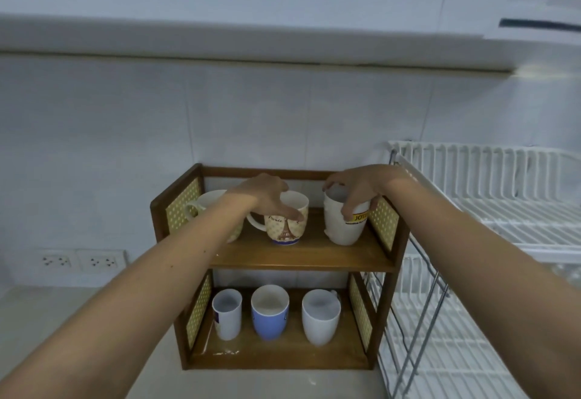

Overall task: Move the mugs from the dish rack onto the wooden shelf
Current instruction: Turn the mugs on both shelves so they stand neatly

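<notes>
two bare arms reach forward to the top level of a small wooden shelf [301,262] standing on a pale counter [63,320]. the left hand [267,196] curls over the rim of a paris mug [287,221] printed with a tower, thumb pressed against its front and fingers draped over the far edge, so it has hold of the mug, which sits on the top board. the right hand [355,189] grips a white mug [344,221] with a yellow label from above, fingertips hooked on the rim, near the shelf's right side panel. just left of the left hand, partly hidden behind the forearm, stands a cream mug [209,203]. below both hands, on the lower board, three mugs stand upright in a row: a white printed mug [227,313], a blue mug [269,312] and a plain white mug [320,317]. to the right of the right hand is a white wire dish rack [490,210].
</notes>
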Demonstrator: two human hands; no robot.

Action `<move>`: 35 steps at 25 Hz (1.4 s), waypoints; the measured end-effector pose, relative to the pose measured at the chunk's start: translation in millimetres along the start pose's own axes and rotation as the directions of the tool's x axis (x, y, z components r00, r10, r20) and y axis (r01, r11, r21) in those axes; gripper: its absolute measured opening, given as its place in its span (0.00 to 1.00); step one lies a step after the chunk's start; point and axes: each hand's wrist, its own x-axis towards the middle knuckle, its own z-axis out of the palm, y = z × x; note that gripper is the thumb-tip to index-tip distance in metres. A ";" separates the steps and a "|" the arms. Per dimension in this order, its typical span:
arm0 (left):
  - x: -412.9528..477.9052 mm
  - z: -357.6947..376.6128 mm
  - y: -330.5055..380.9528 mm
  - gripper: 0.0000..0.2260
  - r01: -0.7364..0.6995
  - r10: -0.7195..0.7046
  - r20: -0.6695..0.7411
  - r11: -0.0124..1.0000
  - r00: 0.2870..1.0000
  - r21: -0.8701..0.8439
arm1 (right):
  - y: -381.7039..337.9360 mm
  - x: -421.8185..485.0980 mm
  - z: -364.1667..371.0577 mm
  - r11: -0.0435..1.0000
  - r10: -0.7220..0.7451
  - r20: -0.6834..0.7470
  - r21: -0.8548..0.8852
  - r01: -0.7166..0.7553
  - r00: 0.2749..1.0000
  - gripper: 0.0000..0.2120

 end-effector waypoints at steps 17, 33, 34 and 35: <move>-64.1 39.7 3.2 0.26 -0.267 0.314 -0.491 0.949 0.813 0.166 | -21.5 -36.6 40.5 0.994 0.052 -0.401 -0.067 -0.085 0.915 0.38; -62.3 191.3 -95.2 0.30 0.079 -0.144 0.412 0.982 0.900 0.170 | -90.2 81.3 237.0 0.992 -0.060 0.105 -0.105 0.071 0.993 0.48; -58.6 191.8 -96.3 0.30 0.097 -0.159 0.417 0.982 0.895 0.165 | -93.8 89.1 240.1 0.990 -0.060 0.136 -0.118 0.076 0.989 0.50; -56.8 190.7 -97.1 0.29 0.118 -0.181 0.418 0.978 0.890 0.171 | -96.3 94.8 242.0 0.989 -0.072 0.162 -0.119 0.092 0.984 0.51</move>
